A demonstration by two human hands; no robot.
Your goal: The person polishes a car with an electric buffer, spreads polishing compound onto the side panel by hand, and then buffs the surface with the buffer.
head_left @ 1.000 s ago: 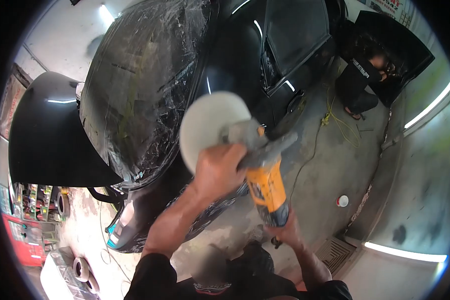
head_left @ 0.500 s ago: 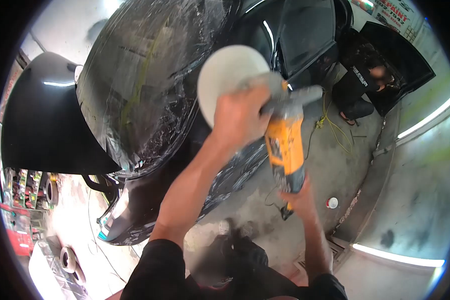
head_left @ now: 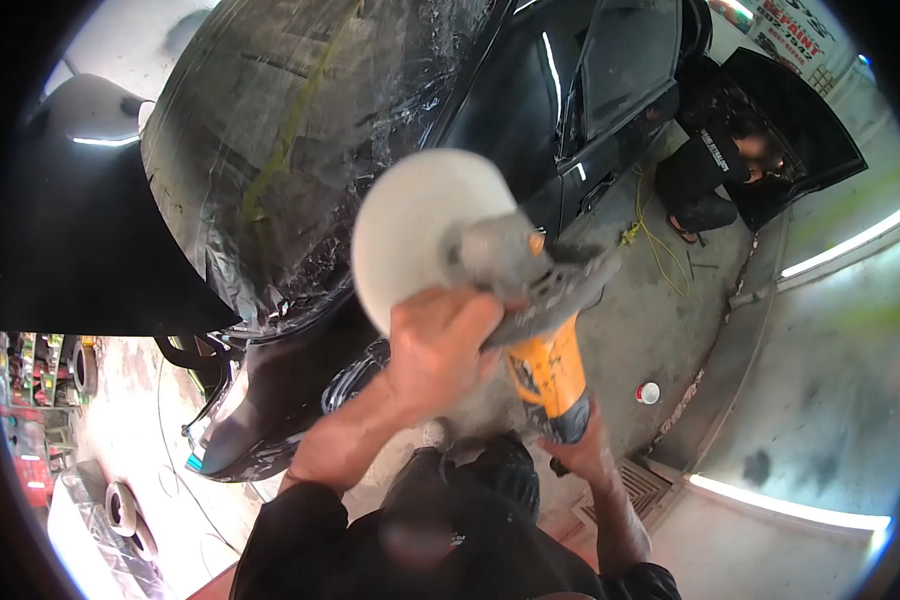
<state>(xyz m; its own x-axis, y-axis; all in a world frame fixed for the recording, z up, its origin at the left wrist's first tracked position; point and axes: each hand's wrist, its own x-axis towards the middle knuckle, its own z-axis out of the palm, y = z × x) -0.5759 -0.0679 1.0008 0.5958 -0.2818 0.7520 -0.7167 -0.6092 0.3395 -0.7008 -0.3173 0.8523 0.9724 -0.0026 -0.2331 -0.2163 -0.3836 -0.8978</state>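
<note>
A yellow and grey power polisher (head_left: 550, 365) with a large round white pad (head_left: 425, 220) is held over the side of a black car (head_left: 500, 120). My left hand (head_left: 440, 345) is wrapped round the grey handle near the pad. Round the rear end of the tool body, my right hand (head_left: 582, 445) is closed, its fingers partly hidden. The pad looks blurred. From this angle I cannot tell whether it touches the panel.
Clear plastic film (head_left: 300, 130) covers the car's glass. An open black panel (head_left: 80, 230) stands at left. A crouching person (head_left: 705, 175) works at a detached door (head_left: 805, 130). A yellow cord (head_left: 660, 250), a white-lidded can (head_left: 648, 393) and a floor grate (head_left: 635, 495) lie at right.
The polisher rose to the upper right, then came back down and left, with both hands staying on it. The view has shifted, and the car's surroundings sit further left in it.
</note>
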